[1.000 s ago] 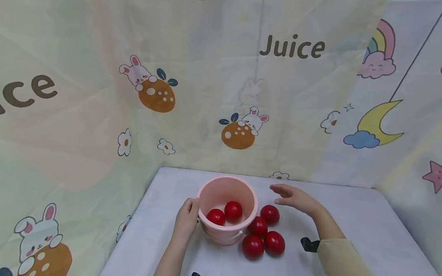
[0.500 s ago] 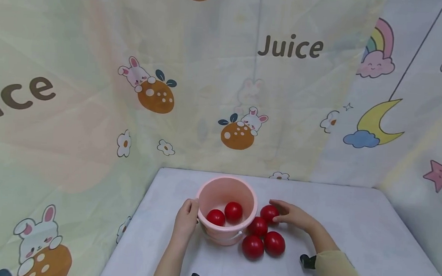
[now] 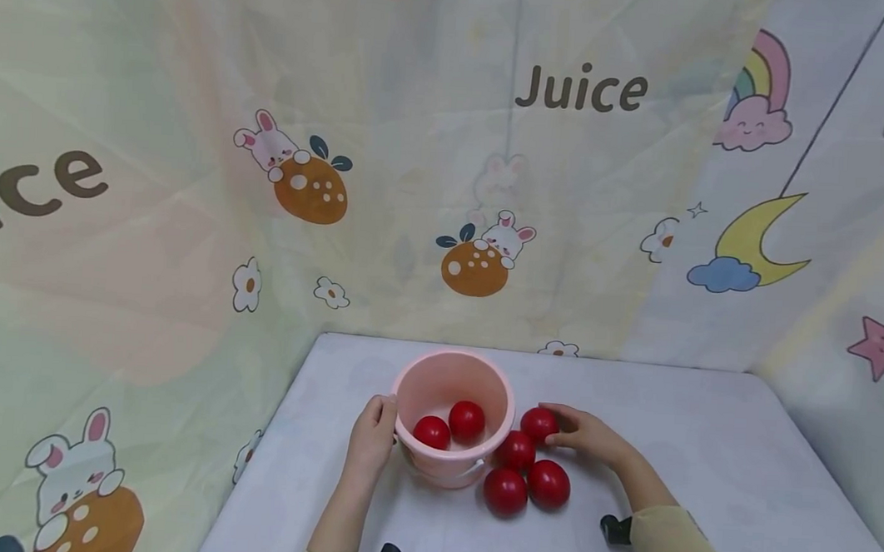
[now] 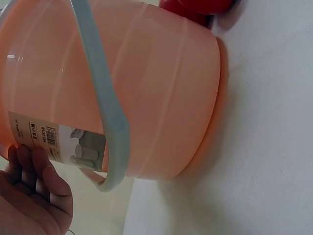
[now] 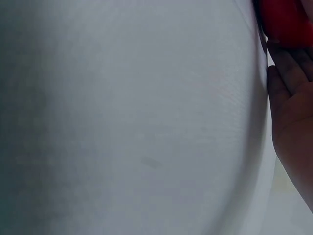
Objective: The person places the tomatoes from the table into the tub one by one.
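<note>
A pink bucket (image 3: 439,468) stands upright on the table with two red balls (image 3: 467,421) inside. My left hand (image 3: 374,431) grips its rim on the left side; the left wrist view shows the fingertips (image 4: 29,159) at the bucket's label (image 4: 58,142) near the rim. On the right, my right hand (image 3: 591,436) holds the rearmost loose red ball (image 3: 538,425), thumb on the near side and fingers on the far side. In the right wrist view that ball (image 5: 286,22) lies against the fingers, partly cut off by the frame edge.
Three more red balls sit close together right of the bucket, among them a nearer ball (image 3: 506,491). The bucket's grey handle (image 4: 105,98) hangs down its side. A printed curtain (image 3: 387,181) stands behind the white table (image 3: 674,422).
My right hand has come down and forward from above the table onto the rearmost loose ball. The left hand and the bucket have stayed in place.
</note>
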`<state>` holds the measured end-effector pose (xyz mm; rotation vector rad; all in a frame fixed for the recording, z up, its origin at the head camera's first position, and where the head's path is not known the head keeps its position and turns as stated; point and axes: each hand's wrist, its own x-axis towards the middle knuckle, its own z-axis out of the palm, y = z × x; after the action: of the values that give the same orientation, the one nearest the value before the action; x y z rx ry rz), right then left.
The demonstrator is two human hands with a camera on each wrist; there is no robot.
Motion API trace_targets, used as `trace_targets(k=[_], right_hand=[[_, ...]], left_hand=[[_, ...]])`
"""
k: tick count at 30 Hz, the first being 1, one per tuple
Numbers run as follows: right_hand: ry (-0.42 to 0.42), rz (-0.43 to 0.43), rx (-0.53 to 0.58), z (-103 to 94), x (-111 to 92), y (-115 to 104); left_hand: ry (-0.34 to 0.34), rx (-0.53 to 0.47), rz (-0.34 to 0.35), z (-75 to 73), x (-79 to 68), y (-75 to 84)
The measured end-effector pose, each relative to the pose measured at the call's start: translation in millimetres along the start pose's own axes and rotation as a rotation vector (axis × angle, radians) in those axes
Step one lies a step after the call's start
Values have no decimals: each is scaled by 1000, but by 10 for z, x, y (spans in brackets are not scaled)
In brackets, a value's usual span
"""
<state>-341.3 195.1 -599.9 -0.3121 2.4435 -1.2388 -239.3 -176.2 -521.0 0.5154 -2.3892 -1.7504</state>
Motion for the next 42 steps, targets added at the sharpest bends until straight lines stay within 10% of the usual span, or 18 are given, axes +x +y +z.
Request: trace_targets(k=[27,42], right_hand=[[19,16,52,-153,13,-70],[-52,-138,45,-701,23,-1180]], left_hand=[[-19,-11,-1,5,18,-8],[-15,-10,20,-5,13,-16]])
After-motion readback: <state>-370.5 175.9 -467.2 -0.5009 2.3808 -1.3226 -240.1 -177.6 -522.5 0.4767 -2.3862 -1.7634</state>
